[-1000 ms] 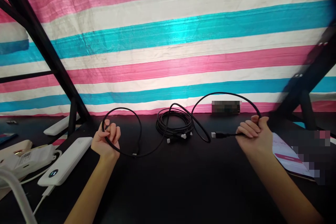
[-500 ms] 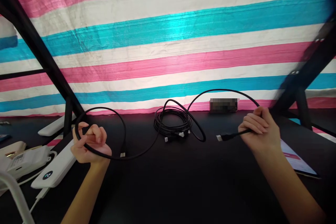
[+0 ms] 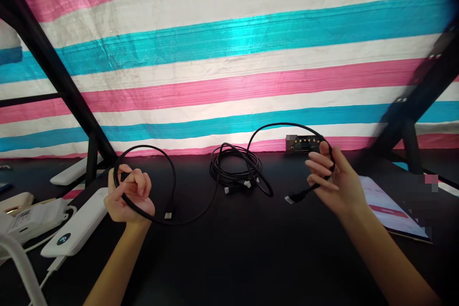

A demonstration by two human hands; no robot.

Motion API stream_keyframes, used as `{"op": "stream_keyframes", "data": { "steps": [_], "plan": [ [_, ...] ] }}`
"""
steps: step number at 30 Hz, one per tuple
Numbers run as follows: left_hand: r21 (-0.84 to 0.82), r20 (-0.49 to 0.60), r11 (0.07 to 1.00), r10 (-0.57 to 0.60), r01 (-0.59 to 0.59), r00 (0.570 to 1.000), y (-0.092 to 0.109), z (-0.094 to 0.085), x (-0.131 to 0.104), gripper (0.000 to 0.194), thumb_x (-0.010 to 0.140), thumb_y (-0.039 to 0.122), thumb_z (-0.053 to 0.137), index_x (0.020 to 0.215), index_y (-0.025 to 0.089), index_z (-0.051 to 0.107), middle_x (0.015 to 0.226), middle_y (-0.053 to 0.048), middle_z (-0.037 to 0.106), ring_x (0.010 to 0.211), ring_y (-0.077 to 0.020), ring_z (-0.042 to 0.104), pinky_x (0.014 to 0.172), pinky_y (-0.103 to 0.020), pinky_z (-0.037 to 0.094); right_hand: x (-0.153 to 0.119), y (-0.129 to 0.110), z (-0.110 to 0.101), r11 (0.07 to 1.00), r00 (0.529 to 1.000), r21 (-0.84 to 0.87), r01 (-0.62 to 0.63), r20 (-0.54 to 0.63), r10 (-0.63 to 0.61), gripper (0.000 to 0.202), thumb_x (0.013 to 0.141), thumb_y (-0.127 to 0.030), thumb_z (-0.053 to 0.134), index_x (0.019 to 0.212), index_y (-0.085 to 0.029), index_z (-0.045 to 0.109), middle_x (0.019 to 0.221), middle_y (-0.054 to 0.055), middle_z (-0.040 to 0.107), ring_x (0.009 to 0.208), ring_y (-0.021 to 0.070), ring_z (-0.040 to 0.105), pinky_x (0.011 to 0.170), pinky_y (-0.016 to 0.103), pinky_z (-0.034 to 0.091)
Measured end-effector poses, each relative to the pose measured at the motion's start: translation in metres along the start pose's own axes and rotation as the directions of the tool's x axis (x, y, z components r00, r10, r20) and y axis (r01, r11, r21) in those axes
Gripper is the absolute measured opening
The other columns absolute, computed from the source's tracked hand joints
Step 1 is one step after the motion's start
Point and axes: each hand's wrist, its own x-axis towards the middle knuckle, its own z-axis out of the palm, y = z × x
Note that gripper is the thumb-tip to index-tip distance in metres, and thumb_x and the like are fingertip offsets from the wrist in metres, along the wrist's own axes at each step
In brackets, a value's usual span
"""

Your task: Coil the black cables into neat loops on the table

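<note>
Between both hands runs a black USB cable [image 3: 201, 214], lifted off the black tabletop. My left hand [image 3: 129, 196], palm up, has its fingers curled around a loop of it, and one metal plug [image 3: 168, 215] dangles to the right of that hand. My right hand [image 3: 332, 177] holds the cable's other end between thumb and fingers, with the fingers somewhat spread. From under these fingers the other plug [image 3: 289, 199] sticks out to the left. Behind the raised cable lies a coil of black cables [image 3: 234, 172] with light-coloured plugs at its front.
To the left lie a white power bank [image 3: 81, 224] with a small round display, a white adapter [image 3: 36, 220] and white cords. A lit tablet [image 3: 390, 210] rests beside my right forearm. At the back edge stands a small dark object [image 3: 303, 144], before a striped sheet [image 3: 229, 71].
My right hand has moved left, and its fingers have spread from a tighter grip, the cable end coming along. My left hand has shifted slightly right with its loop.
</note>
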Motion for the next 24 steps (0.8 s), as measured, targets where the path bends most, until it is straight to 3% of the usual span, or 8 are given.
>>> {"op": "stream_keyframes", "data": {
  "steps": [3,6,11,16,19,21,22,24],
  "plan": [
    [-0.007,0.025,1.000,-0.029,0.030,0.999,-0.002,0.001,-0.002,0.013,0.061,0.020,0.048,0.072,0.016,0.052,0.037,0.007,0.030,0.032,-0.0074,0.022,0.034,-0.020,0.017,0.000,0.009,0.005,0.977,0.999,-0.212,-0.015,-0.032,0.009,0.021,0.085,-0.044,0.050,0.087,-0.031,0.066,0.068,-0.001,0.055,0.061,0.0085,0.057,0.029,0.008,0.031],
    [0.019,0.108,0.993,-0.122,0.121,0.987,-0.003,0.004,-0.006,0.008,0.064,0.021,0.051,0.071,0.016,0.052,0.039,0.007,0.031,0.033,-0.0063,0.026,0.036,-0.019,0.020,-0.003,0.022,0.009,0.922,1.000,-0.387,-0.014,0.000,0.015,0.029,0.085,-0.052,0.045,0.089,-0.033,0.066,0.085,0.002,0.062,0.084,0.0165,0.061,0.055,0.023,0.053],
    [0.189,0.225,0.928,-0.360,0.321,0.905,-0.008,0.009,-0.014,0.005,0.073,0.021,0.052,0.071,0.018,0.049,0.040,0.008,0.032,0.033,-0.0043,0.025,0.035,-0.017,0.017,-0.012,0.049,0.015,0.856,0.962,-0.512,-0.079,0.186,0.200,0.031,0.085,-0.049,0.049,0.100,-0.026,0.065,0.100,0.006,0.064,0.101,0.0229,0.059,0.080,0.037,0.051],
    [0.383,0.390,0.816,-0.568,0.434,0.725,-0.015,0.007,-0.020,0.013,0.083,0.031,0.047,0.085,0.019,0.048,0.042,0.008,0.038,0.035,-0.0062,0.032,0.038,-0.018,0.023,-0.024,0.068,0.022,0.740,0.818,-0.672,-0.034,0.406,0.407,0.038,0.087,-0.042,0.050,0.118,-0.022,0.057,0.113,0.009,0.062,0.109,0.0220,0.055,0.098,0.042,0.037],
    [0.448,0.469,0.727,-0.686,0.520,0.556,-0.015,0.010,-0.021,0.025,0.084,0.041,0.042,0.087,0.017,0.049,0.045,0.005,0.046,0.040,-0.0101,0.043,0.044,-0.022,0.033,-0.031,0.073,0.030,0.694,0.728,-0.717,-0.067,0.441,0.525,0.042,0.087,-0.043,0.048,0.121,-0.019,0.054,0.113,0.011,0.061,0.108,0.0214,0.055,0.097,0.042,0.038],
    [0.452,0.467,0.672,-0.738,0.587,0.486,-0.013,0.014,-0.021,0.031,0.084,0.045,0.038,0.085,0.017,0.049,0.045,0.003,0.047,0.043,-0.0128,0.048,0.048,-0.025,0.038,-0.033,0.074,0.033,0.685,0.704,-0.720,-0.117,0.426,0.568,0.041,0.088,-0.043,0.047,0.119,-0.017,0.055,0.110,0.012,0.062,0.105,0.0208,0.057,0.093,0.040,0.041],
    [0.438,0.447,0.663,-0.747,0.607,0.493,-0.012,0.015,-0.021,0.031,0.084,0.045,0.037,0.084,0.017,0.049,0.043,0.003,0.047,0.043,-0.0134,0.048,0.048,-0.025,0.038,-0.033,0.073,0.033,0.685,0.707,-0.716,-0.136,0.414,0.573,0.040,0.088,-0.043,0.047,0.117,-0.017,0.056,0.105,0.011,0.063,0.100,0.0201,0.059,0.088,0.038,0.044],
    [0.390,0.370,0.693,-0.721,0.607,0.586,-0.011,0.017,-0.020,0.027,0.084,0.043,0.041,0.085,0.018,0.049,0.040,0.006,0.042,0.039,-0.0125,0.046,0.043,-0.023,0.036,-0.030,0.072,0.031,0.691,0.763,-0.709,-0.139,0.368,0.531,0.036,0.087,-0.042,0.048,0.111,-0.017,0.059,0.093,0.008,0.064,0.087,0.0178,0.062,0.076,0.033,0.049]
  ]
}}
